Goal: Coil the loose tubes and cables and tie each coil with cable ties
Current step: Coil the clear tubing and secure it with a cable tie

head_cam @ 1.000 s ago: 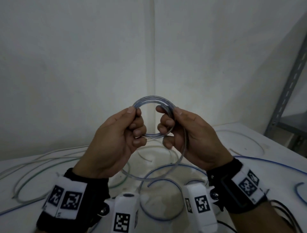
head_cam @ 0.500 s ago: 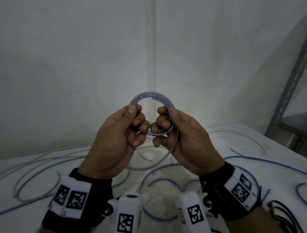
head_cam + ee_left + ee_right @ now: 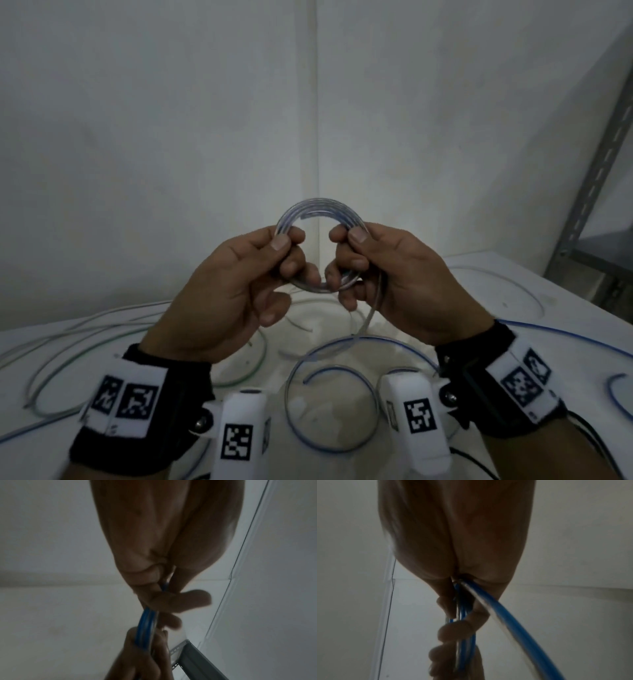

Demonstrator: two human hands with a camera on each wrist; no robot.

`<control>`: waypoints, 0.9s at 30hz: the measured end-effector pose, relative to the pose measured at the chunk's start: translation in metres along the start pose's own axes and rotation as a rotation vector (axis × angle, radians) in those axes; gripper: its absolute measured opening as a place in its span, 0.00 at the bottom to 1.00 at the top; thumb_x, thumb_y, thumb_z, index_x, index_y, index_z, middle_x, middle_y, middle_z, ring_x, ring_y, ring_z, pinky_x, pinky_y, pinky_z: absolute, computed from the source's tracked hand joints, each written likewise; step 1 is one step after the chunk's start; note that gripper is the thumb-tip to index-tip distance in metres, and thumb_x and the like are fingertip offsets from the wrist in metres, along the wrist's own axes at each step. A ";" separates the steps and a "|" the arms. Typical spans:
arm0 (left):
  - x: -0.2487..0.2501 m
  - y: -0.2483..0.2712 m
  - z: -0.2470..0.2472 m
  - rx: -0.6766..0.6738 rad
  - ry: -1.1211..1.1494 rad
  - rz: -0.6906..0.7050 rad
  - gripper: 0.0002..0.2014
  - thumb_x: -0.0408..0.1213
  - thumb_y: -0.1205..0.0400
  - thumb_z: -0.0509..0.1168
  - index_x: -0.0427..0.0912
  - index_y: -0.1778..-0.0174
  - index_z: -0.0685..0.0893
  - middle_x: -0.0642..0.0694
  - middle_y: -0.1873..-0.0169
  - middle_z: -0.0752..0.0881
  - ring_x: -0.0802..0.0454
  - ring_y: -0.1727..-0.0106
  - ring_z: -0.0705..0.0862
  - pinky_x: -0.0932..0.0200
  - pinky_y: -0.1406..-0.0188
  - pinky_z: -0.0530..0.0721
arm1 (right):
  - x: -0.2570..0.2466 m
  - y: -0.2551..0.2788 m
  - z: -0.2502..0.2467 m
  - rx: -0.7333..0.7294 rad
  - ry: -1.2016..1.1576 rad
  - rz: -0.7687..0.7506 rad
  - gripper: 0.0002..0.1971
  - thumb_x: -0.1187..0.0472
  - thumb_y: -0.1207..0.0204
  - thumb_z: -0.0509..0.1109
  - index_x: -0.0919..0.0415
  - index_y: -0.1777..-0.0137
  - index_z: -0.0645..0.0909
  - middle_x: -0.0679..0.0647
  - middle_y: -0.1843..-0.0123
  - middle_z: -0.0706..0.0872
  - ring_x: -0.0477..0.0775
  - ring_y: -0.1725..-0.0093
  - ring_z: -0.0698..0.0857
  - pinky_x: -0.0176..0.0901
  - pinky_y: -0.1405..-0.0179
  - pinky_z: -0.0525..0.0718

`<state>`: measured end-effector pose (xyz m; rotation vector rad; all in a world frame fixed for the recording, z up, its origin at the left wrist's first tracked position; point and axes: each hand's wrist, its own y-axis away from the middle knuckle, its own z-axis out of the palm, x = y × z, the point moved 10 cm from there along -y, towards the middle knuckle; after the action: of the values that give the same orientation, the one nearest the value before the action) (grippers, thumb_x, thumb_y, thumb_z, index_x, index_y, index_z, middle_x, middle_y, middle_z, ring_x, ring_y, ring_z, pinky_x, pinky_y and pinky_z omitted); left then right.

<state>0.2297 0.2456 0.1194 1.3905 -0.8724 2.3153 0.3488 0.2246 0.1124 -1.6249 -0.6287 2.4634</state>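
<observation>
I hold a small coil of clear tube with a blue stripe up in front of the wall corner. My left hand pinches its left side between thumb and curled fingers. My right hand grips the right side the same way. A loose tail of the tube hangs from my right hand down toward the table. In the left wrist view the blue tube runs between my fingers. In the right wrist view the tail slants off to the lower right, with the coil's turns beside it.
More loose tubes lie on the white table: a blue-striped loop below my hands, pale and green ones to the left, another at the right. A grey metal shelf post stands at the right. Black cable lies at the bottom right.
The hanging loop of loose tube has shortened to a short tail as more of it was drawn into the coil. Both hands shifted their grip and moved slightly apart.
</observation>
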 end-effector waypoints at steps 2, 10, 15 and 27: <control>0.001 -0.002 0.002 0.041 0.093 0.042 0.08 0.35 0.13 0.55 0.37 0.48 0.78 0.48 0.70 0.73 0.56 0.66 0.81 0.70 0.86 0.71 | -0.002 0.000 0.005 0.005 -0.048 -0.036 0.15 0.59 0.13 0.58 0.69 0.39 0.79 0.52 0.65 0.76 0.55 0.61 0.85 0.43 0.71 0.84; 0.003 0.000 0.002 -0.036 0.027 0.006 0.10 0.31 0.18 0.56 0.35 0.45 0.80 0.46 0.68 0.81 0.51 0.59 0.89 0.67 0.81 0.74 | -0.001 0.000 -0.001 0.001 -0.034 -0.014 0.11 0.61 0.12 0.58 0.68 0.41 0.79 0.51 0.67 0.74 0.52 0.64 0.84 0.41 0.72 0.82; 0.002 -0.004 -0.002 0.062 0.155 0.094 0.09 0.30 0.14 0.54 0.38 0.45 0.80 0.49 0.66 0.81 0.56 0.61 0.86 0.69 0.70 0.82 | 0.007 -0.002 0.008 0.033 -0.179 -0.081 0.12 0.61 0.12 0.58 0.68 0.37 0.78 0.52 0.62 0.79 0.52 0.58 0.84 0.43 0.62 0.86; 0.000 -0.003 -0.010 0.065 0.023 0.024 0.13 0.37 0.15 0.56 0.34 0.45 0.83 0.45 0.67 0.84 0.50 0.61 0.88 0.66 0.79 0.78 | 0.007 -0.002 0.000 0.028 -0.027 -0.011 0.13 0.62 0.14 0.57 0.70 0.40 0.79 0.52 0.65 0.79 0.50 0.63 0.85 0.40 0.66 0.83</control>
<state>0.2241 0.2546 0.1170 1.3836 -0.8177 2.3931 0.3459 0.2286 0.1065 -1.5764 -0.6023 2.4786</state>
